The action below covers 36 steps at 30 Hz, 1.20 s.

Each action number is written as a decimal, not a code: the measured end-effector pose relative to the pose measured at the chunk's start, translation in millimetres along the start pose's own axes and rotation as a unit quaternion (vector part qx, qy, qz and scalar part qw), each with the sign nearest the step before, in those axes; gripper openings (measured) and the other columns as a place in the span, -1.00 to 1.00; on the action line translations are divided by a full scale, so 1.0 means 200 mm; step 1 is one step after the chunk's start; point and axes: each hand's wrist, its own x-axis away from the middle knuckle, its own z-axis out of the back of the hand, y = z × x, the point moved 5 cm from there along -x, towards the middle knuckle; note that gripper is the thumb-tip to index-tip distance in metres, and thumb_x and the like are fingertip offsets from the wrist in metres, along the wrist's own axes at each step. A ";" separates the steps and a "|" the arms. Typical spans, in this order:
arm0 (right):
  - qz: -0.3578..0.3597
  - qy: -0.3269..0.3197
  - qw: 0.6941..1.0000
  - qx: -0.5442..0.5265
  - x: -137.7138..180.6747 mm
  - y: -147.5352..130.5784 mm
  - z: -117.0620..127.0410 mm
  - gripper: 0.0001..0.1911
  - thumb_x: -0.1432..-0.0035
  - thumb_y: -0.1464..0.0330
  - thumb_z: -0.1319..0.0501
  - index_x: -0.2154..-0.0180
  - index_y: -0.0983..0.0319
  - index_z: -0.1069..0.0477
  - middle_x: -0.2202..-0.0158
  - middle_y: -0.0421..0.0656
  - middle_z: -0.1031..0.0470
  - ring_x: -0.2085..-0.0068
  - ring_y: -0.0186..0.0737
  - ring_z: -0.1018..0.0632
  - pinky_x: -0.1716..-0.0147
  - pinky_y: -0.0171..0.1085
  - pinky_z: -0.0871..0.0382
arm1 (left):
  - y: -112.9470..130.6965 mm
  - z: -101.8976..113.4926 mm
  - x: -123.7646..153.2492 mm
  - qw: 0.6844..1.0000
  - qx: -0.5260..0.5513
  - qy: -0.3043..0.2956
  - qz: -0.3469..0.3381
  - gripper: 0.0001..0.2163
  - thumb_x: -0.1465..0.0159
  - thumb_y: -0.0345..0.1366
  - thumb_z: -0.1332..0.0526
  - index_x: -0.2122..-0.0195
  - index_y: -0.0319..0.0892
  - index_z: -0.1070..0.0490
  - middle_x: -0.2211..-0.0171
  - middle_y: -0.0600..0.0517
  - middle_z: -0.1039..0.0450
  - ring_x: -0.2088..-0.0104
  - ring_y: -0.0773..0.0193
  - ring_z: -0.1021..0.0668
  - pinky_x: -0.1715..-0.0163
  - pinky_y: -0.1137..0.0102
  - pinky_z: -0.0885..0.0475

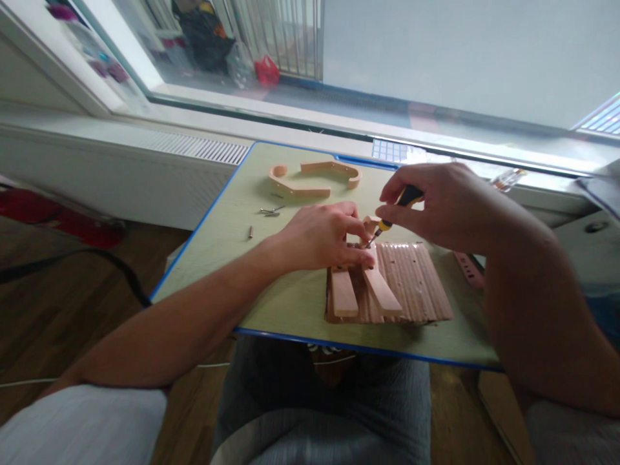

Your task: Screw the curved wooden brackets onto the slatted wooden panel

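My right hand (pixel 431 197) is closed round the black and yellow handle of a screwdriver (pixel 385 224). Its shaft slants down to the left, and the tip meets the wooden pieces near my left fingers. With thumb and fingers, my left hand (pixel 329 236) grips the upper part of a wooden piece (pixel 380 290). A second flat wooden piece (pixel 344 294) lies left of it. Both rest on a ridged sheet of brown cardboard (pixel 416 284). My fingers hide the spot where the tip touches, so any screw there is hard to make out.
Two curved wooden pieces, one nearer (pixel 303 192) and one farther (pixel 334 165), lie at the table's back. Several loose screws (pixel 270 212) and a single screw (pixel 250 231) are on the left. The table (pixel 217 258) has a blue edge; a window sill and radiator (pixel 203 145) stand behind.
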 end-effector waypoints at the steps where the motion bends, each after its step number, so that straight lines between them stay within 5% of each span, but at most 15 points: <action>1: 0.010 0.002 1.000 0.001 0.00 -0.01 0.00 -0.81 -0.22 0.25 -0.38 0.14 0.13 -0.66 0.19 -0.06 -0.71 0.25 -0.03 -0.63 0.24 -0.03 -0.45 | 0.00 0.00 0.00 1.000 0.001 0.002 0.001 -0.65 -0.33 0.17 -0.47 0.01 0.12 -0.78 0.01 0.02 -0.67 0.20 0.22 -0.62 0.26 0.29 -0.30; 5: 0.045 -0.015 0.998 -0.039 0.01 -0.02 -0.01 -0.66 -0.10 0.37 -0.35 0.04 0.14 -0.64 0.12 -0.08 -0.72 0.18 -0.02 -0.65 0.17 -0.06 -0.50 | 0.00 0.00 0.00 1.000 0.005 0.002 0.006 -0.65 -0.31 0.18 -0.47 0.04 0.12 -0.79 0.02 0.01 -0.67 0.19 0.20 -0.62 0.26 0.29 -0.30; 15: 0.046 -0.007 0.998 -0.044 0.02 -0.03 0.02 -0.56 -0.17 0.36 -0.37 -0.09 0.03 -0.69 0.19 -0.16 -0.75 0.30 -0.04 -0.66 0.27 -0.04 -0.47 | 0.00 0.01 0.01 1.000 0.008 0.002 0.004 -0.66 -0.31 0.16 -0.47 0.04 0.11 -0.79 0.02 0.01 -0.68 0.20 0.19 -0.63 0.25 0.27 -0.30; 24: 0.004 0.029 0.999 0.011 -0.02 -0.02 -0.02 -0.79 -0.25 0.22 -0.39 0.10 0.07 -0.74 0.42 -0.20 -0.62 0.43 -0.16 -0.52 0.31 -0.08 -0.36 | 0.00 0.00 0.00 1.000 0.011 0.001 0.007 -0.66 -0.32 0.16 -0.47 0.03 0.13 -0.78 0.00 0.02 -0.68 0.21 0.23 -0.61 0.27 0.29 -0.30; 36: 0.054 -0.039 0.997 -0.030 0.03 -0.04 -0.02 -0.68 -0.16 0.33 -0.35 0.02 0.11 -0.58 0.15 -0.10 -0.72 0.25 -0.07 -0.63 0.33 -0.13 -0.41 | 0.01 0.01 0.00 1.000 0.009 0.002 0.009 -0.66 -0.31 0.17 -0.47 0.07 0.10 -0.79 0.01 0.02 -0.68 0.23 0.22 -0.61 0.26 0.27 -0.31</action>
